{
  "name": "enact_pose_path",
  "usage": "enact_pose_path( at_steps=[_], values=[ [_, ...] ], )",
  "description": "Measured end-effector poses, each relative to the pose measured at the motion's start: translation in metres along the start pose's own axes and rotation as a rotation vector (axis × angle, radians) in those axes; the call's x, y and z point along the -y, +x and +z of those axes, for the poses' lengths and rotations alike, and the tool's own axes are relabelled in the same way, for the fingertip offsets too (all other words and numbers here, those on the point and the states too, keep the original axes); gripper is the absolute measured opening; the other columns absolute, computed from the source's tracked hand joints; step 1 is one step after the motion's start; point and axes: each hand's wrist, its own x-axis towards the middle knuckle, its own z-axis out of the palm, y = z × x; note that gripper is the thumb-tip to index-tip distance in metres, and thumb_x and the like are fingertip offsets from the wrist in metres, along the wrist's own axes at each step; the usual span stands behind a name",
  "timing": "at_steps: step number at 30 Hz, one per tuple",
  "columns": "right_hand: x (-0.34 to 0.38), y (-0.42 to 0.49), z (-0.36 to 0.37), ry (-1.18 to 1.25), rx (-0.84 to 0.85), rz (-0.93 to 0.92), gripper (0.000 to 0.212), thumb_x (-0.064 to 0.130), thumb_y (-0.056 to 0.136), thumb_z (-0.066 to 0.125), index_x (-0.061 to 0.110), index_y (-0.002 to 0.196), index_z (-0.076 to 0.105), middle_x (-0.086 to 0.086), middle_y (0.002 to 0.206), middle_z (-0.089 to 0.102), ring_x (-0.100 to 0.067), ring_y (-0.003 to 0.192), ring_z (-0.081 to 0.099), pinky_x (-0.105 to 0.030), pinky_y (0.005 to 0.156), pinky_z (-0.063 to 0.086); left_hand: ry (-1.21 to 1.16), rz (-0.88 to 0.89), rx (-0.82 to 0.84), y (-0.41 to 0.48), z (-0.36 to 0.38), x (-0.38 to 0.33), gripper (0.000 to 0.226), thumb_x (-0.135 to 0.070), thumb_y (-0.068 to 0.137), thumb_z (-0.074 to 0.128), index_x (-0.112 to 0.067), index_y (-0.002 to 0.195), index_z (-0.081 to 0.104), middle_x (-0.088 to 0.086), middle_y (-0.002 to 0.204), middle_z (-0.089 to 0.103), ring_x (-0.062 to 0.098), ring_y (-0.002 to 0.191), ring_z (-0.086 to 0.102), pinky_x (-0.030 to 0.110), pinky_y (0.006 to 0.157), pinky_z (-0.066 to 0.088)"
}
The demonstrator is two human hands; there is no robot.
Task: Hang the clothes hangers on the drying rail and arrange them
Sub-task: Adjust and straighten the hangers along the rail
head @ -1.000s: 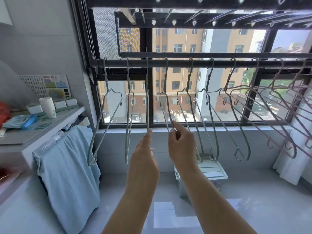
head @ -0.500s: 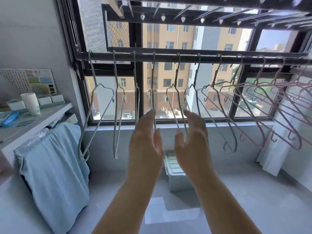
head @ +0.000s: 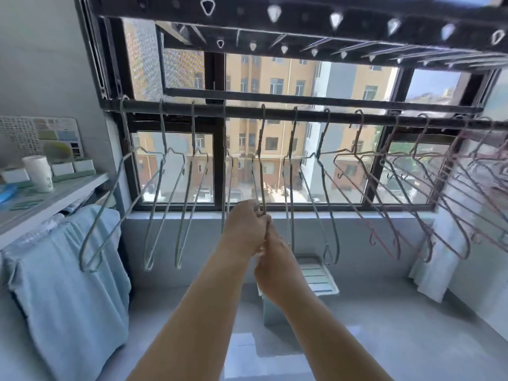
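Below the drying rail [head: 275, 112], at centre, left hand [head: 244, 229] and right hand [head: 276, 259] press together, pinching one green hanger [head: 261, 166] whose long axis rises straight above them; the left hand sits higher.

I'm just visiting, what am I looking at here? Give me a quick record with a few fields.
Place: a dark drying rail across a window
On the rail: grey-green hangers left, pink hangers right
Left hand: grips the middle hanger
Right hand: pressed against the left; its grip is hidden
Nearby: blue cloth, white cup
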Motion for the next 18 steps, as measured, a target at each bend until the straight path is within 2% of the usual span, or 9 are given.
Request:
enact_pose_path(
  at_steps=[1,3,5,8,11,13,16,18],
  values=[
    [-0.0012,0.0009,0.0003,0.007,-0.005,0.003,0.072,-0.006,0.086,0.033,0.022,0.148,0.008,0.0,0.144,0.039,-0.015,0.127,0.043,-0.021,0.1,0.038,-0.063,-0.011,-0.013,-0.0005,0.0007,0.0004,0.021,-0.006,0.085,0.058,-0.005,0.106,0.061,0.013,0.104,0.067,0.027,0.096,0.063,0.042,0.089,0.051],
    [-0.0037,0.0017,0.0002,0.027,-0.004,0.016,0.073,-0.006,0.085,0.033,0.024,0.147,0.011,0.001,0.136,0.047,-0.014,0.121,0.049,-0.024,0.096,0.042,-0.126,-0.013,-0.037,-0.0007,0.0002,0.0004,0.014,-0.001,0.082,0.06,-0.013,0.085,0.065,0.009,0.093,0.068,0.027,0.092,0.064,0.044,0.086,0.053],
    [-0.0051,0.0008,-0.0021,0.028,-0.009,0.003,0.073,-0.006,0.083,0.033,0.025,0.147,0.013,0.001,0.126,0.053,-0.013,0.113,0.054,-0.026,0.09,0.046,-0.145,-0.011,-0.058,-0.0004,0.0005,0.0008,0.026,0.001,0.081,0.061,-0.022,0.069,0.061,0.005,0.085,0.067,0.027,0.09,0.065,0.045,0.086,0.053],
    [-0.0042,-0.0007,-0.0045,0.049,-0.005,-0.014,0.073,-0.005,0.083,0.033,0.025,0.146,0.014,0.0,0.124,0.055,-0.014,0.109,0.055,-0.03,0.09,0.047,-0.168,-0.004,-0.081,-0.0025,0.0012,0.0012,0.014,-0.003,0.082,0.061,-0.011,0.093,0.066,0.006,0.093,0.069,0.023,0.092,0.065,0.042,0.088,0.053],
    [-0.0026,-0.0018,-0.0047,0.056,0.007,-0.032,0.074,-0.006,0.083,0.032,0.025,0.147,0.01,0.001,0.128,0.053,-0.014,0.112,0.054,-0.032,0.095,0.047,-0.19,-0.001,-0.102,-0.0041,0.0014,0.0018,0.022,-0.005,0.084,0.06,-0.006,0.106,0.063,0.008,0.1,0.068,0.021,0.093,0.064,0.04,0.087,0.053],
    [-0.0027,-0.0013,-0.0045,0.058,0.02,-0.037,0.076,-0.007,0.083,0.032,0.024,0.148,0.007,0.0,0.133,0.05,-0.016,0.117,0.052,-0.034,0.098,0.046,-0.207,-0.005,-0.103,-0.0043,0.0007,0.0028,0.022,-0.006,0.084,0.061,-0.007,0.105,0.063,0.007,0.098,0.068,0.022,0.093,0.064,0.041,0.088,0.053],
    [-0.0029,-0.0005,-0.0045,0.082,0.028,-0.039,0.077,-0.009,0.082,0.032,0.024,0.148,0.009,0.003,0.134,0.05,-0.017,0.12,0.051,-0.034,0.1,0.045,-0.215,-0.005,-0.104,-0.0049,-0.0001,0.0035,0.013,-0.004,0.083,0.061,-0.011,0.093,0.066,0.004,0.09,0.066,0.022,0.093,0.064,0.043,0.088,0.053],
    [-0.0027,-0.0013,-0.0042,0.106,0.021,-0.035,0.077,-0.01,0.081,0.032,0.024,0.148,0.011,0.004,0.133,0.05,-0.016,0.121,0.049,-0.032,0.101,0.044,-0.227,-0.01,-0.113,-0.0034,0.0004,0.0058,0.021,-0.005,0.082,0.063,-0.007,0.102,0.064,0.009,0.098,0.067,0.023,0.097,0.064,0.044,0.09,0.052]
  ],
)
